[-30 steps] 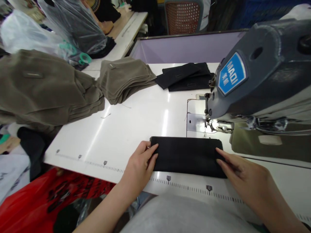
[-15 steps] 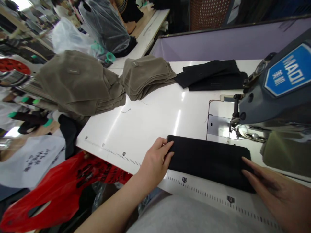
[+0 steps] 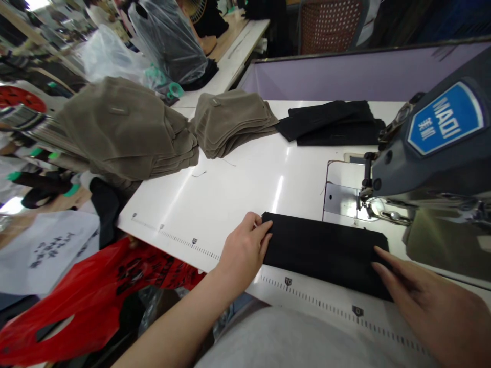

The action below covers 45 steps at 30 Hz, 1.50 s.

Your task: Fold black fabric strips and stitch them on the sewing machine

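A long black fabric piece (image 3: 322, 250) lies flat on the white sewing table near its front edge. My left hand (image 3: 247, 245) grips its left end, fingertips on top of the cloth and the thumb side close against the edge. At the other end, my right hand (image 3: 418, 286) pinches the cloth between thumb and fingers. Just beyond the cloth stands the sewing machine (image 3: 429, 143), its needle area and metal plate (image 3: 339, 198) behind the piece. Olive-brown fabric (image 3: 441, 237) sits under the machine arm to the right.
Two stacks of olive-brown pieces, a large one (image 3: 126, 128) and a smaller one (image 3: 233, 120), lie at the left and back. Folded black pieces (image 3: 333, 122) rest behind the machine plate. A red bag (image 3: 84, 306) hangs at the left edge, above which lies a written paper (image 3: 49, 250).
The view has shifted slightly, so the machine and cloth appear a little further left. Both hands keep their hold on the black fabric piece, which stays at the same place on the table.
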### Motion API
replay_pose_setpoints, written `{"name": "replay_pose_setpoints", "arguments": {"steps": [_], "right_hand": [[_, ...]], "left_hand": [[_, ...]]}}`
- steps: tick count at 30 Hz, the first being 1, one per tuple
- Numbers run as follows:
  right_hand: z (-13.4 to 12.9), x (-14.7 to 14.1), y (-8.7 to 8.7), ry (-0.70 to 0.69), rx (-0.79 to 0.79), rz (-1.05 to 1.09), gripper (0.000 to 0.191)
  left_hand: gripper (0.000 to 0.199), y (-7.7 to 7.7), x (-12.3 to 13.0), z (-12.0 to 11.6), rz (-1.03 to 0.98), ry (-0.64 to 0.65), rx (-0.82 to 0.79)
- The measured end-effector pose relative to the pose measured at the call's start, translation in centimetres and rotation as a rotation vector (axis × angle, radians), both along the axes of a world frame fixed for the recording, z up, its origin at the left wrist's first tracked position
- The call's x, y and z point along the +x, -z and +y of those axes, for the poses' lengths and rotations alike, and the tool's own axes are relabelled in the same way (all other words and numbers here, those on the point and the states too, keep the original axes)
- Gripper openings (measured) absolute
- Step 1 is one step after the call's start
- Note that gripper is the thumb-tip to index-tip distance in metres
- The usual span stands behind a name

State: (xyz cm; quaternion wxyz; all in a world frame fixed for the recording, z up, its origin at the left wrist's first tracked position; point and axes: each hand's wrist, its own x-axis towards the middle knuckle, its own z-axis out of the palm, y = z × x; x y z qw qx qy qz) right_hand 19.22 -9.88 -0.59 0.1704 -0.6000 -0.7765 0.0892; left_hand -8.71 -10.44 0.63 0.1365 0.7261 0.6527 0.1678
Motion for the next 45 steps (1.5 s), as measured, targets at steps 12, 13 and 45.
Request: {"name": "replay_pose_setpoints", "arguments": {"steps": [12, 13, 45], "right_hand": [[1.2, -4.4, -1.0, -0.532, 0.234, -0.22, 0.038], [1.1, -4.6, -0.7, -0.524, 0.219, -0.216, 0.035], [3.4, -1.3, -1.3, -0.44, 0.05, -0.164, 0.03]], "left_hand": [[0.038, -1.9, 3.9, 2.1, 0.324, 0.489, 0.034], [0.044, -1.8, 4.6, 1.9, 0.348, 0.447, 0.027], [0.061, 0.3, 4.7, 6.4, 0.445, 0.487, 0.079]]}}
